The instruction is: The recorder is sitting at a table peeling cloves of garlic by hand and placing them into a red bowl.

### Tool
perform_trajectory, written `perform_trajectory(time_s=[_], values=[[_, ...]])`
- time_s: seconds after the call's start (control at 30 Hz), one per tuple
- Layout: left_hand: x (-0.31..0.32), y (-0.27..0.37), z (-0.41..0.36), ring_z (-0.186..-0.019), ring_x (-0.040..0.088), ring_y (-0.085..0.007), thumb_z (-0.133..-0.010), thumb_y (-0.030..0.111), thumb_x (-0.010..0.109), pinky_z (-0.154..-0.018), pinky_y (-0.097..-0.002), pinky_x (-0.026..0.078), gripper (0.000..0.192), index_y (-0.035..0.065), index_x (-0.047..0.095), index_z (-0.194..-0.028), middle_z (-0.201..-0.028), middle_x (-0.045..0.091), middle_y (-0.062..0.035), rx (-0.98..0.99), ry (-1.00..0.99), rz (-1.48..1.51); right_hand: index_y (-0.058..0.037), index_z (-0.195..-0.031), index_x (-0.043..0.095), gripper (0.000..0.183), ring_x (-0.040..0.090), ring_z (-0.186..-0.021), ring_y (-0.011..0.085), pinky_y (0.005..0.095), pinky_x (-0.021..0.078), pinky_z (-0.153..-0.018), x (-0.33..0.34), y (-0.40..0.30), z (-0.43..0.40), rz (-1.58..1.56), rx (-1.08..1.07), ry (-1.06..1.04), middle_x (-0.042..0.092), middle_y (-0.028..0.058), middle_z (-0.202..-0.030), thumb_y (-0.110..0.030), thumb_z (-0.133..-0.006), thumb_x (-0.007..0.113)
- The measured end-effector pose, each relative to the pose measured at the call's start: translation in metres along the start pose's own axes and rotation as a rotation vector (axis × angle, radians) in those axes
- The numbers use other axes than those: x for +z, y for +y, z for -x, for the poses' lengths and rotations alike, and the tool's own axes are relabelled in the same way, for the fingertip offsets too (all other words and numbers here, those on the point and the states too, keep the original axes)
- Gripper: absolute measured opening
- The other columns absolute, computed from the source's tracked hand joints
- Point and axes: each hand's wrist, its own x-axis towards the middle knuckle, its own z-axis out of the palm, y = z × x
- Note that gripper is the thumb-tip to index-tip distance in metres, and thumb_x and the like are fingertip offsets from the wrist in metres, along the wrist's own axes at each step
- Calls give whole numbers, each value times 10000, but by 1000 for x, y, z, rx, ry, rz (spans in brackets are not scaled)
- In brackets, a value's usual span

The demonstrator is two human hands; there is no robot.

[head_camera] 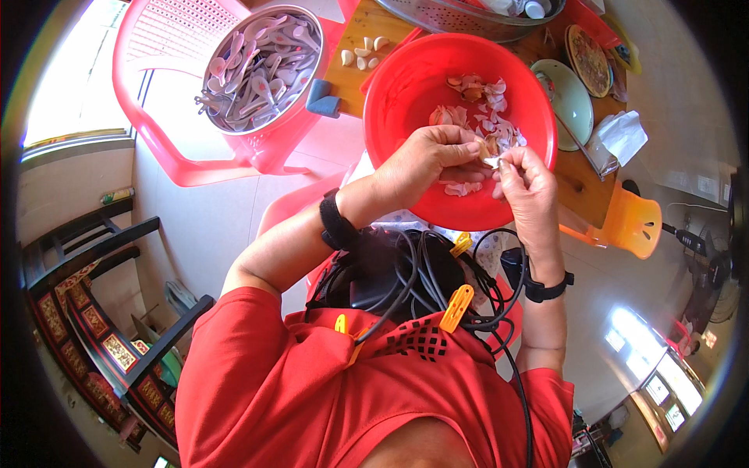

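Note:
Over a red plastic basin [398,99], my left hand [445,152] holds a garlic clove [484,149] between thumb and fingers. My right hand [524,181] meets it from the right, its thumb and forefinger pinching a pale piece of the clove's skin [492,162]. In the basin lie loose garlic skins [497,126] and what looks like part of a garlic bulb [447,115]. Several peeled garlic cloves [363,52] rest on the wooden table [345,82], just left of the basin.
A metal pot of ceramic spoons [263,70] stands on a pink plastic chair [140,117] at the left. Behind the basin is a metal strainer [445,17]. A pale green bowl [570,105] and white tissue [623,137] sit at the right. Black cables [409,275] lie across my lap.

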Motion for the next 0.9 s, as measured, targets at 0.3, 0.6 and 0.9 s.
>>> perform_trajectory(time_s=[0.3, 0.6, 0.9], values=[[2, -1, 1, -981, 685, -183, -1032, 116, 518, -904, -308, 568, 230, -33, 579, -1197, -1086, 666, -109, 67, 30, -87, 3, -963, 583, 80, 603, -670, 133, 255, 510, -638, -11, 1, -2, 493, -309, 136, 619, 75, -865, 45, -898, 600], [4, -5, 1, -951, 687, -168, -1032, 84, 505, -856, -286, 577, 288, -36, 522, -1293, -1113, 655, -117, 185, 63, -323, 19, -993, 612, 83, 609, -744, 235, 306, 508, -651, -2, 2, -7, 522, -442, 115, 602, 127, -907, 24, -911, 619], [-2, 6, 4, -903, 711, -204, -1016, 137, 550, -829, -317, 590, 242, -33, 606, -1178, -1025, 701, -140, 15, 11, -1, 7, -923, 572, 84, 606, -779, 270, 331, 520, -692, 0, 4, -7, 591, -482, 155, 587, 114, -903, 15, -899, 652]])
